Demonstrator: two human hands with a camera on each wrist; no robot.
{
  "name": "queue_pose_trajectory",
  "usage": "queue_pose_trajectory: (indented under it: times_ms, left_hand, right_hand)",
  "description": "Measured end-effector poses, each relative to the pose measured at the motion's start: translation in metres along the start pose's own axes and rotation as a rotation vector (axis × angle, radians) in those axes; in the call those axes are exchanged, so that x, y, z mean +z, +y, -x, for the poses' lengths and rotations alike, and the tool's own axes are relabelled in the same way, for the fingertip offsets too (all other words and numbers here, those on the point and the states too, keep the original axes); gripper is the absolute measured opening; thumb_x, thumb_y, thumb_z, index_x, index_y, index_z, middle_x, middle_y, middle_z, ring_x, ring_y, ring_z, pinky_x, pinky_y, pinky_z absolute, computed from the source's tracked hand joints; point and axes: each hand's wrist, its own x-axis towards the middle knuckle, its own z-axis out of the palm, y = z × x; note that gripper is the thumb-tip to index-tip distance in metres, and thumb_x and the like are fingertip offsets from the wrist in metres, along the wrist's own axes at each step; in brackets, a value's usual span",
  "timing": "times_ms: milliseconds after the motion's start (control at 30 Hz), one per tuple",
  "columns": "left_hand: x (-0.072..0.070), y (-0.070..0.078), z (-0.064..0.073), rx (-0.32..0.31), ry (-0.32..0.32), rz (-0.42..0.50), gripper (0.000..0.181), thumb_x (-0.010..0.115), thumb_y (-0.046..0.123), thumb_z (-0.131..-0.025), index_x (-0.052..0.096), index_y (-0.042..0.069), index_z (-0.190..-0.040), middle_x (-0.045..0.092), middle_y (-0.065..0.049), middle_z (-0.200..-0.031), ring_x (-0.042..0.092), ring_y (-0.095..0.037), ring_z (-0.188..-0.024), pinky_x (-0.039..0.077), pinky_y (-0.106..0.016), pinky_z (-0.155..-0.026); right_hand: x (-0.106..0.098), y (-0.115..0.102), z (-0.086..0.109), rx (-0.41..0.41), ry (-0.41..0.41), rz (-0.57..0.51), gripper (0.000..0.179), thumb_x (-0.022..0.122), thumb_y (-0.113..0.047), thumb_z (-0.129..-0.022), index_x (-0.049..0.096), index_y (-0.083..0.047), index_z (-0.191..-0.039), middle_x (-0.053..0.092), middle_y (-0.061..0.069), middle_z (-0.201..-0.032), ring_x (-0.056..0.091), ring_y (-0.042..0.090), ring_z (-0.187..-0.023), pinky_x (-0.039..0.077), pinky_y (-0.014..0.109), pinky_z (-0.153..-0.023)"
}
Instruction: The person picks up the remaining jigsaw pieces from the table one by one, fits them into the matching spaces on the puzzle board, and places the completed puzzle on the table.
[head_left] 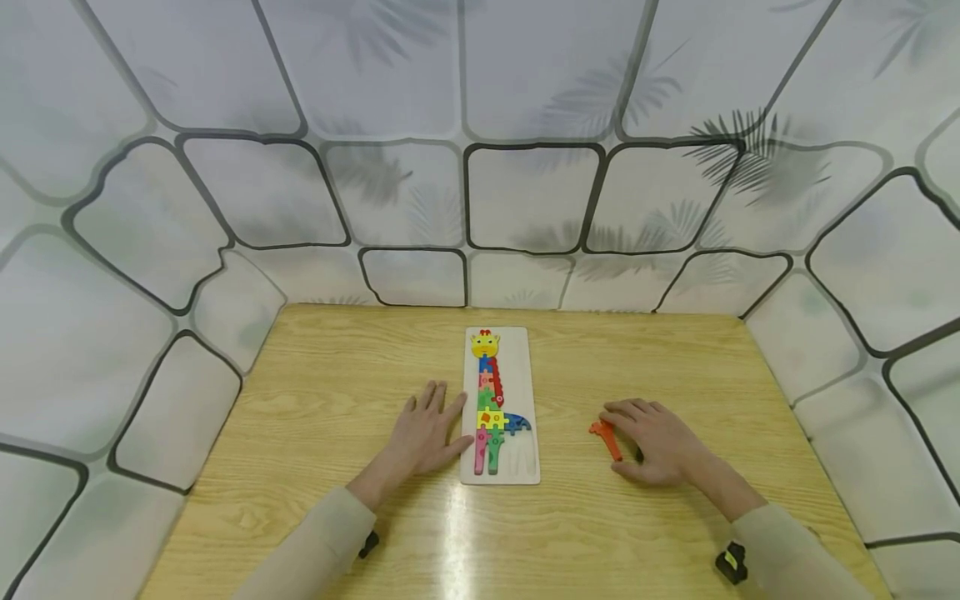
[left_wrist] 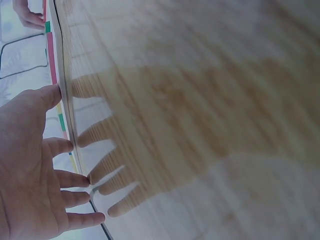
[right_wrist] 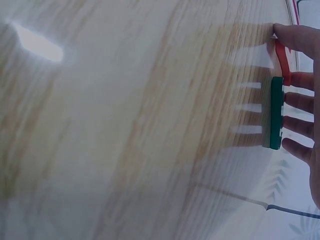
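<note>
A giraffe puzzle board point(head_left: 516, 358) lies on the table, its coloured pieces filling the head, neck, body and two legs. Bare leg recesses show at its lower right. My left hand point(head_left: 426, 433) rests beside its left edge, fingers spread, thumb and index tips at the rim. To the right of the board, my right hand point(head_left: 660, 440) arches over an orange puzzle piece point(head_left: 609, 439). The index fingertip touches one end and the thumb is close to the other. In the right wrist view, a green puzzle piece point(right_wrist: 276, 112) sits under the other fingers, hidden in the head view.
The wooden table point(head_left: 337, 358) spreads around the board on both sides. Patterned panels point(head_left: 532, 196) close it in at the back, left and right. Dark wrist devices point(head_left: 731, 562) sit by both sleeves.
</note>
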Motion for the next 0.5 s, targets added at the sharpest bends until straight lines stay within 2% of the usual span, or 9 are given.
queue_pose_trajectory:
  times_ms: [500]
  left_hand:
    - [-0.0019, 0.0000, 0.0008, 0.000, -0.005, 0.015, 0.079, 0.046, 0.069, -0.103, 0.036, 0.021, -0.166, 0.032, -0.027, -0.170, 0.031, -0.045, -0.160, 0.039, -0.065, -0.123]
  right_hand:
    - [-0.0018, 0.0032, 0.0009, -0.002, 0.007, 0.000, 0.074, 0.072, -0.065, -0.090, 0.063, -0.015, -0.144, 0.062, 0.010, -0.147, 0.061, 0.034, -0.131, 0.054, 0.057, -0.105]
